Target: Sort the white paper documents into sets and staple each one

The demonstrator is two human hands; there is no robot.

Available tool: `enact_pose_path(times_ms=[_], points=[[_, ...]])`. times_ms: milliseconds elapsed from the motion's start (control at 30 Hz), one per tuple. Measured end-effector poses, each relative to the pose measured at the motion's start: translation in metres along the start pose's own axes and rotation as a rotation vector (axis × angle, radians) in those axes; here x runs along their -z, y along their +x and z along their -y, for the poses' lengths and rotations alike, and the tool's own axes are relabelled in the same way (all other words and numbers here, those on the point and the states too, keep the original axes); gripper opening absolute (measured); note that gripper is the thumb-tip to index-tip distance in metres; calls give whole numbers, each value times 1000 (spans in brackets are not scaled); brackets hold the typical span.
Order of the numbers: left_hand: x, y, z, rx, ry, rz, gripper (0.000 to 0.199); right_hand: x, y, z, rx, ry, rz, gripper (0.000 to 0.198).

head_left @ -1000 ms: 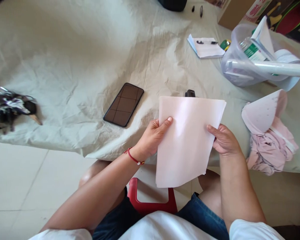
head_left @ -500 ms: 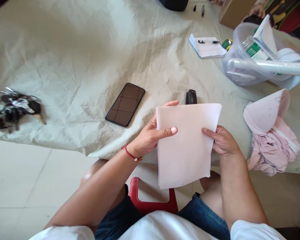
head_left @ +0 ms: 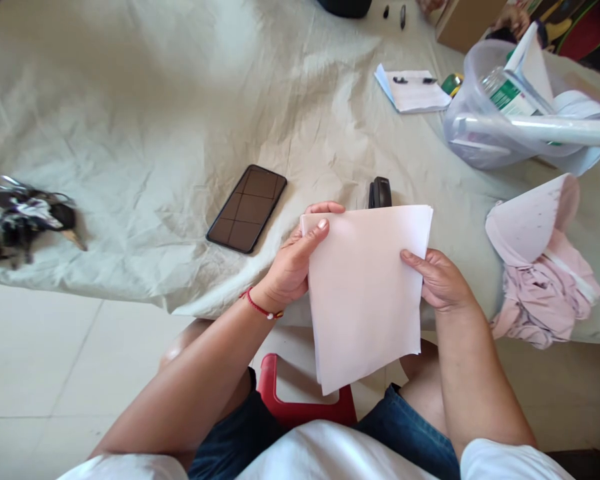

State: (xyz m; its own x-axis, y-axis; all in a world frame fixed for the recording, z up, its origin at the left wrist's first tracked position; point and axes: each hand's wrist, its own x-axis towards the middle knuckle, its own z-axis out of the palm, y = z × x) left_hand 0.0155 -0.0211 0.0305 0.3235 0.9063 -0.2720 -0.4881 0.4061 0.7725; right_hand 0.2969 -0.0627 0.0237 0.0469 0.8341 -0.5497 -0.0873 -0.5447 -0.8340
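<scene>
Two thumbs press on top of a stack of pale paper, fingers behind it: the left hand pinches its nine o'clock edge, fingertips showing at the top, and the right hand pinches its three o'clock edge. The stack is held across the near edge of the cloth-covered surface, its lower part over the person's lap. Just beyond it, at twelve o'clock, sits a black stapler-like object; a phone lies at ten. Farther out, a notepad lies at one o'clock and crumpled pink cloth at three. A red stool shows at about six.
</scene>
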Motion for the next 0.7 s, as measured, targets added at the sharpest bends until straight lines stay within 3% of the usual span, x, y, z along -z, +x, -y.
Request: enact_pose_path(times_ms=[200, 367, 533, 700], points=[[1, 5, 5, 6, 28, -125, 66, -3, 4, -2, 67, 1, -27, 55], [2, 7, 14, -10, 9, -208, 52, -4, 8, -5, 84, -3, -88, 59], [2, 6, 15, 86, 32, -152, 55, -8, 8, -6, 112, -12, -105, 59], [5, 10, 16, 79, 41, -179, 61, -12, 12, -8, 217, -5, -134, 58]])
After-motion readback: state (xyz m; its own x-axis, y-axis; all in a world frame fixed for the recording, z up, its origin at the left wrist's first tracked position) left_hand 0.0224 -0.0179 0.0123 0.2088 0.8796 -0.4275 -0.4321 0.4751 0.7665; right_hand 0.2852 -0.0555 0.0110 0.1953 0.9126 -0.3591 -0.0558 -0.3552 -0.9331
